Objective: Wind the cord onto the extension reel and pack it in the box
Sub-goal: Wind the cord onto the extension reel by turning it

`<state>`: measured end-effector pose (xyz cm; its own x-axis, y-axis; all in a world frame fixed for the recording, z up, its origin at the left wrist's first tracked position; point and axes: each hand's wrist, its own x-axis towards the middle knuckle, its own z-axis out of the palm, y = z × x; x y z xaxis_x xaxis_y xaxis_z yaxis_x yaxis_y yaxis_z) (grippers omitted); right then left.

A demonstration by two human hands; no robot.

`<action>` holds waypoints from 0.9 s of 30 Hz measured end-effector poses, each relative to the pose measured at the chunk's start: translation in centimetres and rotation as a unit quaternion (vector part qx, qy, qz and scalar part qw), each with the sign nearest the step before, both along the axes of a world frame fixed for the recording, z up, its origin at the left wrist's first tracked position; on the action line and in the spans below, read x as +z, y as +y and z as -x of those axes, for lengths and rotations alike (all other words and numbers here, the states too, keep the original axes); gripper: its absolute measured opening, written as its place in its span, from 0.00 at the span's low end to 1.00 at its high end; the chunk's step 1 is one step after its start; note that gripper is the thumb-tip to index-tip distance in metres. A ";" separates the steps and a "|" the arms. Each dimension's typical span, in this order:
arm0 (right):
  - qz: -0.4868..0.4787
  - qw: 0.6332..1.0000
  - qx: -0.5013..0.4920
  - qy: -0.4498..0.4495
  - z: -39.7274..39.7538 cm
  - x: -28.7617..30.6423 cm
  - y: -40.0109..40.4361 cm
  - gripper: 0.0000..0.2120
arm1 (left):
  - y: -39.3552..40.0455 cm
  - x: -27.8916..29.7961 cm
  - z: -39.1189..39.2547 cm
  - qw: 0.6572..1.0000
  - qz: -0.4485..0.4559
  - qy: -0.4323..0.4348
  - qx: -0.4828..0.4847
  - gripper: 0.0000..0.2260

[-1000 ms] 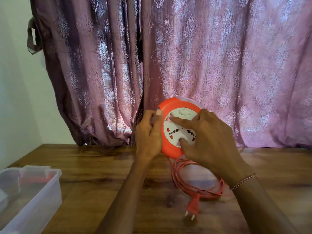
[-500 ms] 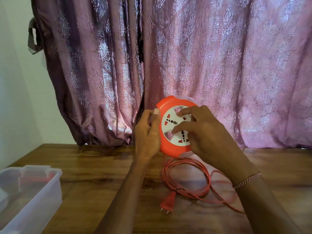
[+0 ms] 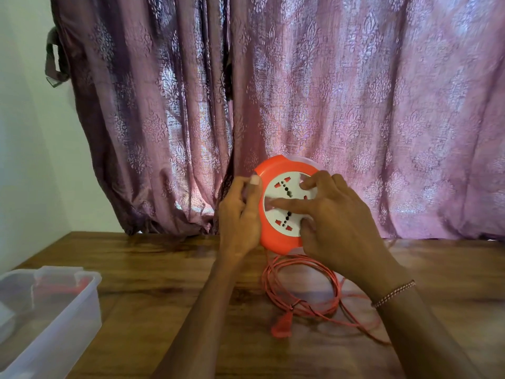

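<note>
An orange extension reel point(image 3: 273, 242) with a white socket face is held upright above the wooden table point(image 3: 153, 269). My left hand point(image 3: 240, 214) grips its left rim, thumb on the front edge. My right hand point(image 3: 336, 222) lies on the white face point(image 3: 276, 217), with fingers curled into its recesses. A loose orange cord point(image 3: 308, 305) hangs from the reel and lies in loops on the table. Its orange plug point(image 3: 281, 325) rests at the near side of the loops, blurred. A clear plastic box point(image 3: 49, 318) stands at the lower left.
A purple patterned curtain point(image 3: 300, 105) hangs close behind the reel along the table's back edge. A white wall point(image 3: 27, 160) stands at the left. Something red shows dimly inside the box.
The white socket face has turned under my right hand. The cord loops have shifted on the table, and the plug has slid leftward and then a little nearer to me.
</note>
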<state>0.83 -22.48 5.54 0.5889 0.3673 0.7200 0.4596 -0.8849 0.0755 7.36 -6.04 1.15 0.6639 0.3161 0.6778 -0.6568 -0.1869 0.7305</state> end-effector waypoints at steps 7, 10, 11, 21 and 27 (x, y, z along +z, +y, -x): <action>-0.068 0.996 -0.056 0.002 -0.2 -0.5 0.4 0.30 | -0.1 0.0 0.2 1.000 -0.008 -0.004 0.006 0.19; -0.111 0.993 -0.046 0.015 -0.3 -0.3 0.6 0.30 | 0.0 0.1 0.2 1.000 0.010 -0.005 -0.010 0.24; -0.111 0.993 -0.037 0.019 -0.4 -0.2 0.6 0.30 | 0.0 0.1 0.2 1.000 0.012 -0.005 -0.011 0.24; -0.031 0.993 0.111 0.001 -0.7 0.1 -0.7 0.24 | 0.1 0.1 0.1 1.000 0.005 0.002 -0.003 0.19; 0.015 0.998 0.054 -0.014 -0.7 0.0 -0.4 0.31 | 0.1 0.1 0.0 1.000 0.000 0.002 -0.004 0.20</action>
<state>1.50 -22.90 5.54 0.5244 0.4485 0.7238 0.5492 -0.8277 0.1150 7.33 -5.91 1.22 0.6684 0.3113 0.6755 -0.6561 -0.1811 0.7327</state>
